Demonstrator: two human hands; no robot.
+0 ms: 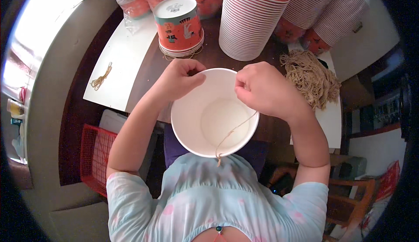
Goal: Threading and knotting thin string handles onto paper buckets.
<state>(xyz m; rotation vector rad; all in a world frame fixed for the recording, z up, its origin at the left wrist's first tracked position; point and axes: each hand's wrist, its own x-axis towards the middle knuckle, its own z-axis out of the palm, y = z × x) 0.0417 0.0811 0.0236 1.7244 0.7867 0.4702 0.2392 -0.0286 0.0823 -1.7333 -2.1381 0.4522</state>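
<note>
A large white-lined paper bucket (192, 130) is tilted with its open mouth toward me, close to my chest. A thin twine cord (233, 130) is knotted at its near rim and runs across the mouth, passing under my right hand. My left hand (181, 78) is closed at the far-left rim, thumb and fingertips pinching the edge. On the opposite side, my right hand (264, 87) is curled shut at the far-right rim; the cord leads to it, though its fingertips are mostly hidden.
An upside-down orange printed bucket (179, 28) stands beyond my left hand, beside a tall stack of nested buckets (251, 21). Wrapped stacks (305, 6) line the back. A heap of tan cords (310, 76) lies right; a small cord bundle (102, 77) lies left. A red basket (98, 154) sits below.
</note>
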